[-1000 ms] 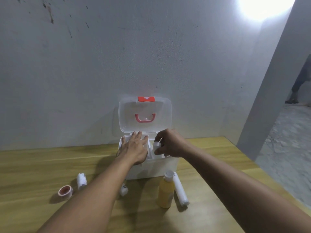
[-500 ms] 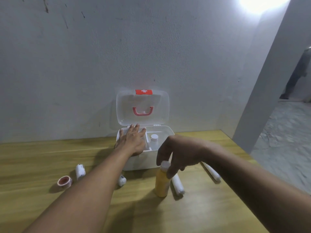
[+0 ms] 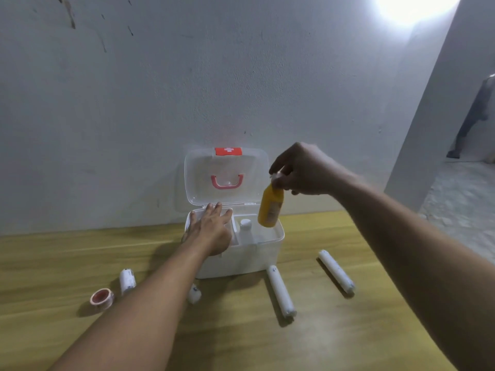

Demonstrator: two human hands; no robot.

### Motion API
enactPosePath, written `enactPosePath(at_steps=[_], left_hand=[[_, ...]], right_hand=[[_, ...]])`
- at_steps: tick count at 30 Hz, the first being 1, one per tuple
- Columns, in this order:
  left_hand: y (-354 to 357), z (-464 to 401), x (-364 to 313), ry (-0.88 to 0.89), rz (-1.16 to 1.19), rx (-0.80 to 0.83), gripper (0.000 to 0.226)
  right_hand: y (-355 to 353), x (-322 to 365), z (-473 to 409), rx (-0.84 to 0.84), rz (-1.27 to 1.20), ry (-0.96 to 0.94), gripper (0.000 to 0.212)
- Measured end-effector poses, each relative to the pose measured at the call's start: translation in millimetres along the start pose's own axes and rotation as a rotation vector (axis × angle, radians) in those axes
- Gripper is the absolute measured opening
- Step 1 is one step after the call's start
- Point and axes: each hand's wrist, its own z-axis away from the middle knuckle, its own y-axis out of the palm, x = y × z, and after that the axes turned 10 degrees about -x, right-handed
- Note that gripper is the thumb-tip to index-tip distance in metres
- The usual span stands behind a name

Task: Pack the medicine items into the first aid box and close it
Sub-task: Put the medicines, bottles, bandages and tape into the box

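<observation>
First aid box (image 3: 251,261) on surface (image 3: 321,338), lid (image 3: 226,175) up; white bottle (image 3: 246,231) inside, right compartment. Right hand (image 3: 302,171) pinches yellow bottle (image 3: 270,208) by its cap above box. Left hand (image 3: 211,230) flat, open, on left rim. Near: tape (image 3: 101,298), four rolls (image 3: 280,290).

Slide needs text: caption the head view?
Right hand lowers yellow bottle into open first aid box; left hand steadies it.

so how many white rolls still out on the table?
4. Two long rolls lie right of centre: one in front of the first aid box, one further right. Two short ones sit left: one by the tape ring, one partly hidden behind the left forearm.
</observation>
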Motion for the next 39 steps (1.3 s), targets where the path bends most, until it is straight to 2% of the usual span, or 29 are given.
enactPosePath(at_steps=[3,7,12,17,19,21,25,28,31,35,39], left_hand=[[-0.9,0.5,-0.1,-0.006,0.007,-0.003,0.068],[1.2,0.3,0.7,-0.002,-0.006,-0.017,0.061],[1.8,0.1,0.6,0.003,-0.007,-0.024,0.06],[2.6,0.7,1.5,0.005,-0.004,-0.028,0.06],[2.6,-0.1,1.5,0.006,-0.013,-0.029,0.06],[2.4,-0.7,1.4,0.0,-0.028,-0.022,0.06],[1.3,-0.8,0.6,0.004,-0.06,-0.016,0.058],[-0.4,0.8,-1.3,0.005,-0.063,-0.017,0.057],[-1.4,1.8,-1.9,0.007,-0.056,-0.016,0.057],[-1.2,1.3,-1.0,0.005,-0.056,-0.012,0.057],[-0.4,0.7,-0.8,0.0,-0.049,-0.013,0.057]], right_hand=[[39.2,-10.4,-5.0,-0.009,0.102,-0.026,0.021],[81.8,-29.2,-1.4,0.071,0.163,-0.008,0.021],[101.6,-37.0,1.6,0.122,0.172,0.006,0.021],[87.6,-43.8,3.5,0.12,0.075,0.103,0.044],[74.7,-53.0,5.3,0.019,0.084,0.164,0.035],[62.9,-68.4,11.8,0.004,0.245,0.233,0.02],[64.8,-93.7,44.8,0.317,0.456,0.447,0.023],[77.2,-104.4,68.1,0.44,0.554,0.428,0.027],[86.2,-104.4,78.9,0.435,0.454,0.487,0.032],[90.7,-79.9,78.2,0.446,0.077,0.59,0.039],[101.3,-58.9,82.2,0.463,-0.115,0.625,0.033]])
